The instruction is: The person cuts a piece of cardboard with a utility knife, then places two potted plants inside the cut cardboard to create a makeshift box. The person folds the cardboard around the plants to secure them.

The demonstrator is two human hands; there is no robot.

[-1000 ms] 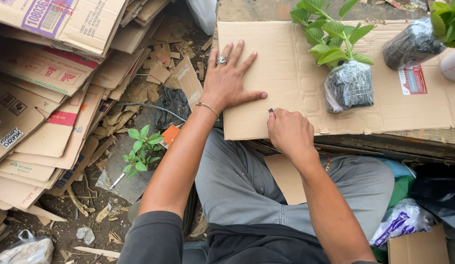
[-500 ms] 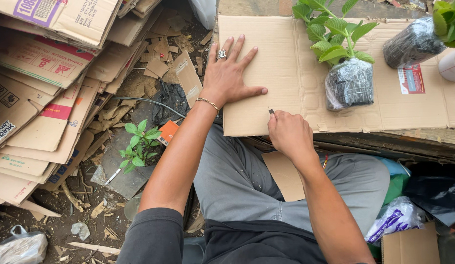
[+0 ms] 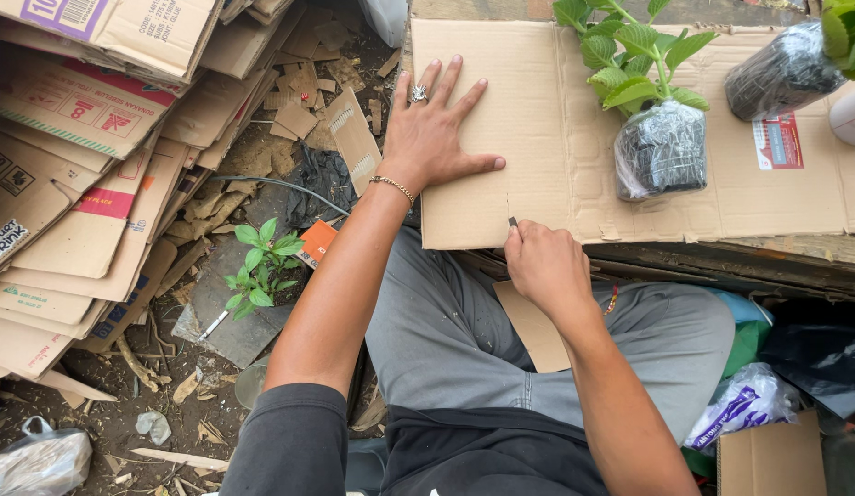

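Sitting low over grey trousers [image 3: 464,340], the person works at the near edge of a flattened cardboard sheet [image 3: 556,101] that lies across a raised surface in front of the knees. Closest in, the right hand [image 3: 547,266] is curled tight around a small dark blade [image 3: 513,221], of which only the tip shows above the knuckles; that tip touches the sheet's near edge, where a short thin slit runs up into the board. Just beyond, the left hand [image 3: 435,133] lies flat on the sheet's left part, fingers spread wide and gripping nothing, a ring on one finger and a thin chain bracelet at the wrist.

The sheet is plain brown, creased with fold lines, with a red and white label near its right side. On it, past the hands, a seedling with broad green leaves [image 3: 662,138] stands in a black plastic bag, and a second black bag [image 3: 781,73] lies tilted farther right.

Off to the left, a small leafy plant [image 3: 262,266] grows from the littered ground, and beyond it flattened cartons [image 3: 69,174] are stacked in overlapping layers.
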